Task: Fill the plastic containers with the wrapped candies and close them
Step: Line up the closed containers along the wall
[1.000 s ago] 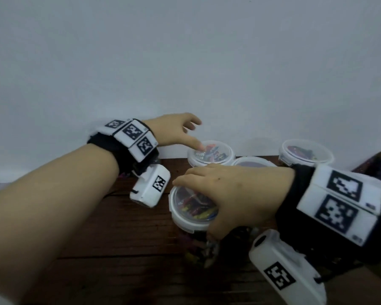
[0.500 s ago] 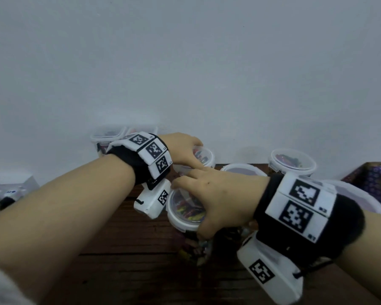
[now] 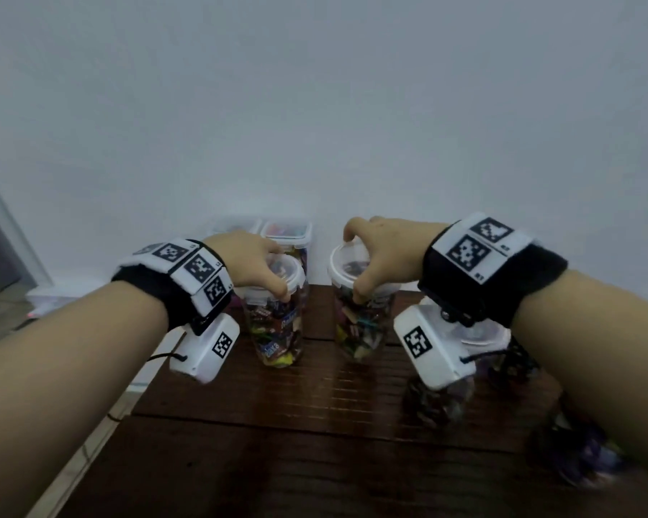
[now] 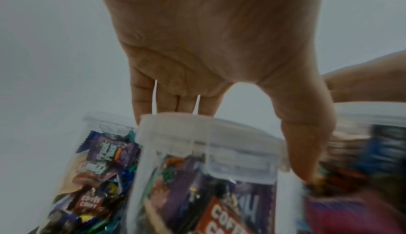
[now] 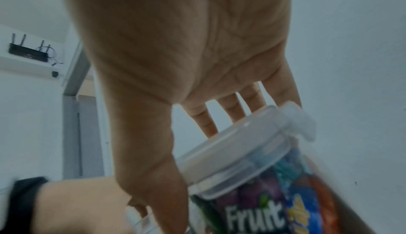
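Behind L jar [image 3: 277, 323], more tubs [image 3: 287, 233] vs wall

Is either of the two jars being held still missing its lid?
No, the left hand and right hand each grip a lidded jar full of candies.

Head: above, facing forward and down over the table [image 3: 315, 424].
Wrists: close under each palm, looking fingerward.
Shared: the candy-filled containers.

Both forearms bare, no sleeves. Black fabric wristband [image 3: 494, 278] on each wrist, topped with white tiles [image 3: 476, 248] printed with black square-pattern markers. White rounded camera housing [image 3: 427, 347] slung under each wrist, one marker apiece, thin black cord attached.
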Available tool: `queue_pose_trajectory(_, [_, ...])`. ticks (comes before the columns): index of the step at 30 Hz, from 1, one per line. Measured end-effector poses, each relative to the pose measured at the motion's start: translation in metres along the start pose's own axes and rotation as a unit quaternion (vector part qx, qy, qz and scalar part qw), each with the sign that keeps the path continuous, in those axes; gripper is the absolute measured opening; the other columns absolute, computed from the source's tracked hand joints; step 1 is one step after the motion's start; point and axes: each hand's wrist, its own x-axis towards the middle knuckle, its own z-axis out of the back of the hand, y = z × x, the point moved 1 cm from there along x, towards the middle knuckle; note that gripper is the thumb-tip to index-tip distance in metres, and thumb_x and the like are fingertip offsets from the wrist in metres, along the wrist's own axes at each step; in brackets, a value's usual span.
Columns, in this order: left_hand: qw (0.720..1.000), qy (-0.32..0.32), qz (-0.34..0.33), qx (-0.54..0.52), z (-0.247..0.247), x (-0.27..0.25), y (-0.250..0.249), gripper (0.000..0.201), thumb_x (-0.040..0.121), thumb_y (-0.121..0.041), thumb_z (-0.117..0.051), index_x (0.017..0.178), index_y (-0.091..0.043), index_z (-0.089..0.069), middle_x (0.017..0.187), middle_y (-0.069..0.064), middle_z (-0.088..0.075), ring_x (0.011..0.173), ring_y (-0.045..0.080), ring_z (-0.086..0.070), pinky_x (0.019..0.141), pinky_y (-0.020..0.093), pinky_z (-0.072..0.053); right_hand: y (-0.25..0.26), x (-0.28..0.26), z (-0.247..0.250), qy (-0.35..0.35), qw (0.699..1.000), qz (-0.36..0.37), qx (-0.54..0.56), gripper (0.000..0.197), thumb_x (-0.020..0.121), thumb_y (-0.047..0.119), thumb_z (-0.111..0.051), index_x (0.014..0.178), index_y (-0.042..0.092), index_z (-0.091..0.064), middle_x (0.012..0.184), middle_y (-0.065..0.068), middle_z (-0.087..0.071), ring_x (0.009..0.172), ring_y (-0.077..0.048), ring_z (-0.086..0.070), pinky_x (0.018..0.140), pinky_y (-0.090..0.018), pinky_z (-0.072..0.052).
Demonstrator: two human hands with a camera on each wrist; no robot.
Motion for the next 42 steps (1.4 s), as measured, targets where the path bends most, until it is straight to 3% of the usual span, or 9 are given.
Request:
queue_pose_trajectory(5, [1.0, 0.013, -0.006, 0.026, 0.001, 0.007, -0.001, 0.088, 0.072, -0.057, -0.069, 0.145, -0.023, -0.034, 0.141, 0.002, -0.047, 0.124, 0.023, -0.047, 0.09, 0.03, -0.04, -0.006, 0.041, -0.001, -0.036, 0.998, -0.052, 0.029, 0.079, 0.07, 0.036, -0.079, 0.133, 0.012, -0.037, 0.125, -0.013, -0.052, 0.106, -0.03, -0.054, 0.077, -0.033, -0.044])
queue_pose_trajectory(11, [0.999, 0.036, -0.014, 0.037, 0.003, 0.021, -0.006, 0.083, 0.067, -0.059, -0.072, 0.134, -0.015, -0.048, 0.127, 0.004, -0.058, 0.112, 0.025, -0.054, 0.094, 0.04, -0.047, -0.011, 0.087, -0.015, -0.052, 0.991, -0.099, 0.069, 0.081, 0.066, 0.037, -0.08, 0.13, 0.008, -0.039, 0.121, -0.014, -0.057, 0.103, -0.032, -0.057, 0.083, -0.04, -0.05])
queue_pose_trajectory(15, [0.998, 0.041, -0.016, 0.035, 0.0, 0.028, 0.0, 0.064, 0.063, -0.061, -0.072, 0.103, -0.017, -0.049, 0.1, 0.002, -0.054, 0.093, 0.023, -0.055, 0.08, 0.035, -0.046, -0.012, 0.11, -0.029, -0.08, 0.987, -0.128, 0.058, 0.076, 0.063, 0.04, -0.078, 0.123, 0.01, -0.041, 0.113, -0.014, -0.058, 0.093, -0.033, -0.059, 0.079, -0.042, -0.053])
queue_pose_trajectory(22, [0.999, 0.041, -0.02, 0.025, 0.0, 0.031, 0.006, 0.063, 0.064, -0.06, -0.072, 0.103, -0.014, -0.054, 0.096, 0.005, -0.054, 0.086, 0.022, -0.052, 0.071, 0.032, -0.04, -0.016, 0.127, -0.04, -0.109, 0.98, -0.151, 0.07, 0.062, 0.065, 0.044, -0.07, 0.113, 0.013, -0.045, 0.108, -0.013, -0.053, 0.094, -0.035, -0.056, 0.08, -0.043, -0.05])
queue_pose_trajectory(28, [0.999, 0.029, -0.018, 0.016, -0.001, 0.029, 0.004, 0.078, 0.064, -0.057, -0.073, 0.124, -0.009, -0.058, 0.103, 0.007, -0.063, 0.096, 0.025, -0.058, 0.073, 0.032, -0.043, -0.014, 0.12, -0.035, -0.084, 0.985, -0.139, 0.061, 0.039, 0.077, 0.046, -0.069, 0.067, 0.016, -0.045, 0.094, -0.01, -0.062, 0.076, -0.027, -0.053, 0.066, -0.03, -0.04])
queue_pose_trajectory(30, [0.999, 0.029, -0.015, 0.016, -0.002, 0.029, 0.003, 0.079, 0.064, -0.058, -0.073, 0.124, -0.009, -0.057, 0.113, 0.01, -0.064, 0.103, 0.027, -0.059, 0.077, 0.034, -0.046, -0.011, 0.111, -0.024, -0.084, 0.986, -0.129, 0.059, 0.034, 0.082, 0.044, -0.065, 0.076, 0.011, -0.057, 0.102, -0.013, -0.065, 0.083, -0.029, -0.058, 0.07, -0.032, -0.044])
queue_pose_trajectory(33, [0.999, 0.027, -0.012, 0.029, -0.003, 0.03, 0.002, 0.066, 0.063, -0.061, -0.072, 0.107, -0.014, -0.055, 0.102, 0.005, -0.058, 0.092, 0.023, -0.056, 0.075, 0.033, -0.043, -0.005, 0.087, 0.0, -0.083, 0.989, -0.118, 0.045, 0.048, 0.088, 0.041, -0.061, 0.116, 0.002, -0.06, 0.118, -0.013, -0.062, 0.107, -0.03, -0.059, 0.086, -0.033, -0.046])
queue_pose_trajectory(38, [0.999, 0.028, 0.0, 0.036, -0.002, 0.026, -0.004, 0.079, 0.067, -0.058, -0.072, 0.126, -0.009, -0.054, 0.103, 0.002, -0.049, 0.096, 0.022, -0.052, 0.081, 0.033, -0.043, -0.004, 0.03, 0.03, -0.059, 0.992, -0.108, 0.009, 0.051, 0.087, 0.04, -0.063, 0.122, 0.003, -0.058, 0.124, -0.013, -0.06, 0.115, -0.03, -0.055, 0.094, -0.035, -0.043])
queue_pose_trajectory(42, [0.999, 0.036, 0.014, 0.035, -0.002, 0.024, -0.004, 0.065, 0.067, -0.059, -0.072, 0.111, -0.016, -0.053, 0.101, 0.001, -0.046, 0.091, 0.02, -0.047, 0.078, 0.032, -0.04, -0.015, -0.008, 0.021, 0.016, 0.993, -0.117, -0.029, 0.06, 0.083, 0.046, -0.064, 0.128, 0.008, -0.054, 0.133, -0.01, -0.055, 0.12, -0.027, -0.051, 0.101, -0.038, -0.041])
